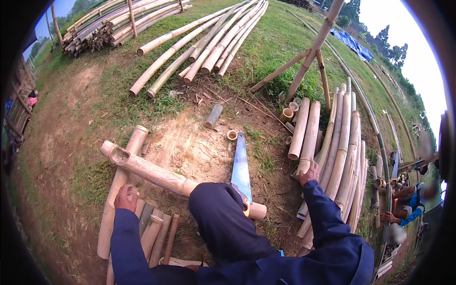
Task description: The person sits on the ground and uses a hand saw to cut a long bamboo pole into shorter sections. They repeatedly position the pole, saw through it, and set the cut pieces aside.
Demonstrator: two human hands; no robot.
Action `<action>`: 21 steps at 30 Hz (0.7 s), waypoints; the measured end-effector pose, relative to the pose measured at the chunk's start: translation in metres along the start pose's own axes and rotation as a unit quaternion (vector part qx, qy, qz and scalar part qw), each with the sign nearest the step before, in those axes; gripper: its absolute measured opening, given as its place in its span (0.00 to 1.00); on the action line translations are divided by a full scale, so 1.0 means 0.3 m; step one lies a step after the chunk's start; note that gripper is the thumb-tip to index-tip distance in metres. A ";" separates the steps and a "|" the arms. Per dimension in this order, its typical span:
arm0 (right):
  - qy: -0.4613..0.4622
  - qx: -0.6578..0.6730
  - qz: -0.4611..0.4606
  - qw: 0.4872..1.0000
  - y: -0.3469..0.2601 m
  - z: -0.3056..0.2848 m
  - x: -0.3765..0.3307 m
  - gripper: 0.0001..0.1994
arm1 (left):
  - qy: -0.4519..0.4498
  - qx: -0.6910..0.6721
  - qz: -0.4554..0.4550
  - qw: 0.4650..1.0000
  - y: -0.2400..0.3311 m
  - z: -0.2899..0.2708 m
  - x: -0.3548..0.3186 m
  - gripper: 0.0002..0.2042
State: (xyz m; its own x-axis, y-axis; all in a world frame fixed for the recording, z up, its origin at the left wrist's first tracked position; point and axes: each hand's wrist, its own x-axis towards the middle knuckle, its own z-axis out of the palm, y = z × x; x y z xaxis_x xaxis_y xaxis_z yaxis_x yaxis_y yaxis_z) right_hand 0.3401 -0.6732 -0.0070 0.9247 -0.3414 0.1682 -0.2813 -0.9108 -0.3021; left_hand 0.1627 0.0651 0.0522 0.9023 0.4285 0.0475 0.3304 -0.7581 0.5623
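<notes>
My left hand (126,197) is curled over the end of a short bamboo piece (139,209), beside a long bamboo pole on the ground. At the right, my right hand (309,174) grips the near end of a pale bamboo length (311,130) in a bundle. A thick bamboo tube (152,172) with a notch near its far end lies across the pole under my bent knee. The handsaw (241,164) with an orange-and-black handle leans by my knee over that tube, its blade pointing away, and neither hand touches it.
Sawdust (190,142) covers the ground ahead, with a small bamboo ring (232,135) and a grey offcut (213,116) on it. Long poles (223,42) lie beyond. A bamboo tripod post (313,52) stands at the right. Another person (413,204) works at the far right.
</notes>
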 end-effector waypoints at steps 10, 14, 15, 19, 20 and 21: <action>-0.147 0.021 -0.186 0.971 -0.940 0.570 0.346 0.35 | -0.033 0.036 0.135 0.990 0.048 0.494 0.458 0.21; -0.216 0.087 -0.262 0.937 -1.146 0.611 0.301 0.32 | 0.005 -0.020 0.117 0.993 0.069 0.470 0.564 0.21; -0.248 0.103 -0.277 0.922 -1.193 0.596 0.268 0.31 | 0.007 -0.018 0.110 0.994 0.053 0.418 0.546 0.22; -0.438 0.021 -0.286 0.852 -1.011 0.332 0.054 0.30 | 0.011 -0.054 0.082 0.995 0.067 0.213 0.350 0.26; -0.488 -0.025 -0.275 0.828 -0.965 0.256 -0.012 0.30 | -0.008 -0.041 0.036 0.999 0.063 0.121 0.260 0.26; -0.545 -0.029 -0.270 0.793 -0.948 0.156 -0.063 0.30 | -0.022 -0.025 -0.013 0.999 0.072 0.017 0.152 0.27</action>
State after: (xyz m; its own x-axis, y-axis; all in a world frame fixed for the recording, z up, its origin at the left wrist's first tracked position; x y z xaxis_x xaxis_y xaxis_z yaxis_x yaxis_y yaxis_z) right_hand 0.4147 -0.3967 0.0318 0.5768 0.4772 -0.6630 0.2492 -0.8757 -0.4135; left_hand 0.2125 0.0657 0.0623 0.9049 0.4256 -0.0036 0.3413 -0.7205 0.6036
